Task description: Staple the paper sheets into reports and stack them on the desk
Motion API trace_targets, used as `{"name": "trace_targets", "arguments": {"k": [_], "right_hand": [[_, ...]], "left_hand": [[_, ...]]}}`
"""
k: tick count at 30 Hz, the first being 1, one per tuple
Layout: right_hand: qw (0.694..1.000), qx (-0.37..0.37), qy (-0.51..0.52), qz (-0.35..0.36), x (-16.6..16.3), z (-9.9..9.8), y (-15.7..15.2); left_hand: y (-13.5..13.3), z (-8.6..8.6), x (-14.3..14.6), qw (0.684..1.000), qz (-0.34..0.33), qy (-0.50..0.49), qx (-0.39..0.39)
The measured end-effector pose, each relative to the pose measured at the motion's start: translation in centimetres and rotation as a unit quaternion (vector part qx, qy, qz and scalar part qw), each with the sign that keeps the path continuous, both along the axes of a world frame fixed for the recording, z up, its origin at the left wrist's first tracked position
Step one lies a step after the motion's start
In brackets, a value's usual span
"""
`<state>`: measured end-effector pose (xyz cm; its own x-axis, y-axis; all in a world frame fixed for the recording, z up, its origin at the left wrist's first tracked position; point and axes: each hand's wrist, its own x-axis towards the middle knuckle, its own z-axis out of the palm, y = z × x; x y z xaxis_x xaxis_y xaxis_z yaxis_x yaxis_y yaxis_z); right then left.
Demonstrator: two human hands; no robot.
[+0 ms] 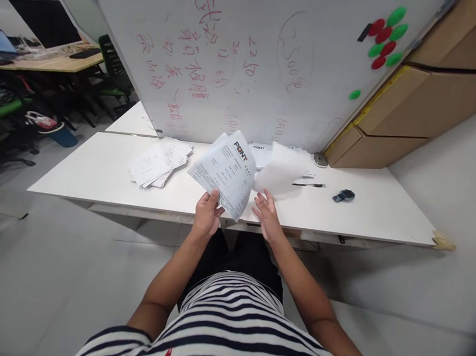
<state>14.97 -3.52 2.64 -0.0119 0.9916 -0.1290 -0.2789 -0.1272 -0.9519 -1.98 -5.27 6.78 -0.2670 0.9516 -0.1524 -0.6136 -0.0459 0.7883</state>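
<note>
My left hand [207,212] is closed on the lower edge of a printed sheet [226,172] headed "PONY", holding it up above the white table [101,175]. My right hand [266,214] has its fingers spread and touches the bottom of a blurred white sheet [281,172] that hovers over the table. More printed sheets [263,154] lie flat behind the two raised ones.
A fanned pile of papers [158,163] lies left on the table. A black pen [308,185] and a small dark object [344,196] lie to the right. A whiteboard [249,55] with magnets stands behind, cardboard boxes [428,103] at right, a desk with monitors [45,37] far left.
</note>
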Motion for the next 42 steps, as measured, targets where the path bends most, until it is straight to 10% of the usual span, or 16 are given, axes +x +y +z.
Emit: {"name": "trace_targets", "arguments": {"k": [16, 23, 29, 34, 38, 42], "right_hand": [[0.959, -0.114, 0.179, -0.187, 2.7, -2.8, 1.1], [0.985, 0.037, -0.126, -0.116, 3.3, -2.6, 1.4], [0.865, 0.275, -0.421, -0.003, 1.9, -1.8, -1.3], [0.776, 0.277, -0.538, 0.178, 0.7, -2.1, -2.8], [0.788, 0.225, -0.534, 0.207, 1.1, -2.8, -3.9], [0.866, 0.186, -0.431, 0.171, 2.0, -3.6, -6.2]], "left_hand": [[-0.7, -5.1, -3.1, 0.994, 0.062, 0.063, -0.072], [-2.0, -7.1, -3.0, 0.983, 0.060, 0.120, -0.122], [-3.0, -7.8, -2.8, 0.979, 0.049, 0.142, -0.139], [-4.3, -8.6, -2.3, 0.980, 0.008, 0.123, -0.156], [-5.5, -9.7, -2.1, 0.977, -0.026, 0.123, -0.170], [-6.6, -10.6, -2.3, 0.970, -0.038, 0.124, -0.204]]}}
